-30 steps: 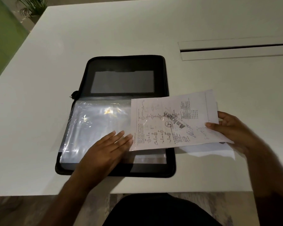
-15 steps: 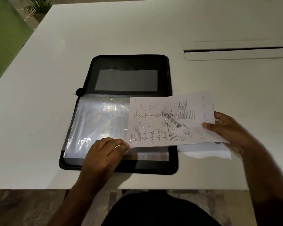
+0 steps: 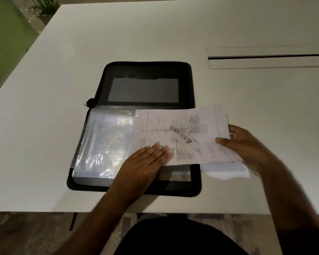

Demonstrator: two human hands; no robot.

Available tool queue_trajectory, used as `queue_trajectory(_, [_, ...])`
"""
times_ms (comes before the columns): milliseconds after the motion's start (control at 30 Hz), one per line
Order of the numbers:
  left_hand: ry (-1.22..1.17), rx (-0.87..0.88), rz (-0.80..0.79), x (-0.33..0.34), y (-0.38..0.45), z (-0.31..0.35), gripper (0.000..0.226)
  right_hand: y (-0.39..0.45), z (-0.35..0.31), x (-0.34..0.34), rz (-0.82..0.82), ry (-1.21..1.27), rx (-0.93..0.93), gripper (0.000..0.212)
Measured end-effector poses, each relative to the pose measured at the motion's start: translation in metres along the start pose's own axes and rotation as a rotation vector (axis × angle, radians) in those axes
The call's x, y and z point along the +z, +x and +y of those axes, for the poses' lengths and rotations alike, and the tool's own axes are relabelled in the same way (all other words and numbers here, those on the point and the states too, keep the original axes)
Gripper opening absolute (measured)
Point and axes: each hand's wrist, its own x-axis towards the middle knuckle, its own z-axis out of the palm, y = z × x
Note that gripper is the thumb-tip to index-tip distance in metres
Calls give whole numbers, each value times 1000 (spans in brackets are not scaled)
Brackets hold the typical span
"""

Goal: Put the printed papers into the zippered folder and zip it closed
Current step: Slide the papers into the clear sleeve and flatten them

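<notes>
A black zippered folder (image 3: 147,70) lies open on the white table, its near half covered by shiny clear plastic sleeves (image 3: 103,140). A printed paper (image 3: 184,133) with diagrams lies across the folder's right side, sticking out past its right edge. My right hand (image 3: 247,146) pinches the paper's right end, thumb on top. My left hand (image 3: 145,161) lies flat with straight fingers, its fingertips pressing on the paper's near-left corner over the sleeves. Another white sheet (image 3: 226,170) lies on the table under the held paper. The zipper pull (image 3: 89,103) sits at the folder's left hinge.
The white table (image 3: 155,30) has a long cable slot (image 3: 269,57) at the far right. Its near edge runs just below the folder. A potted plant (image 3: 44,6) and a green wall stand beyond the table's far left corner.
My left hand, curled at the sleeve edge half a second ago, has straightened and moved right onto the paper's corner. The paper has slid a little left over the sleeves.
</notes>
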Motion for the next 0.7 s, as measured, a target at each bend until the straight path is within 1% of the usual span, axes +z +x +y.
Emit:
queue_trajectory(133, [-15,-11,-11,2,0,7,70,2,0,10,-56,5,8,34])
queue_trajectory(233, [-23,-19,-18,3,0,11,73,2,-1,21,-88,-8,26,41])
queue_trajectory(333, [-34,-32,-16,3,1,13,75,3,-4,34,-105,-24,21,40])
queue_trajectory(567, [-61,-15,-9,7,4,14,75,2,-13,59,-73,-85,32,39])
queue_trajectory(700, [-89,-23,-16,10,4,15,73,3,-21,68,-43,-189,8,37])
